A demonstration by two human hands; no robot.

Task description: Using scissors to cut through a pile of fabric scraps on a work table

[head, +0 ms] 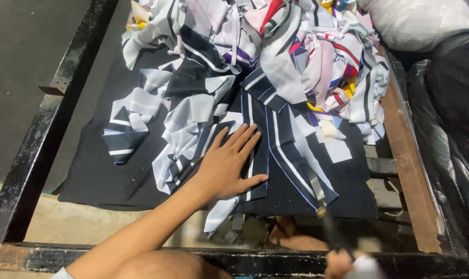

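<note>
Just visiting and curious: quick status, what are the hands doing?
Left hand flat on dark striped fabric. Right hand grips a thin tool, blurred. Heap of mixed scraps lies behind.

Scrap pile (275, 57) lies behind flat cloth (306, 191) on frame (38, 139).

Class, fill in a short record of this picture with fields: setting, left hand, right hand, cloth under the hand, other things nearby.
setting: black metal frame with dark cloth spread over it
left hand: flat, fingers spread, pressing on striped fabric strips
right hand: at the bottom edge, gripping a thin blurred tool; kind unclear
cloth under the hand: dark sheet, navy with white stripes
other things nearby: heap of multicoloured scraps; black plastic bag
</note>
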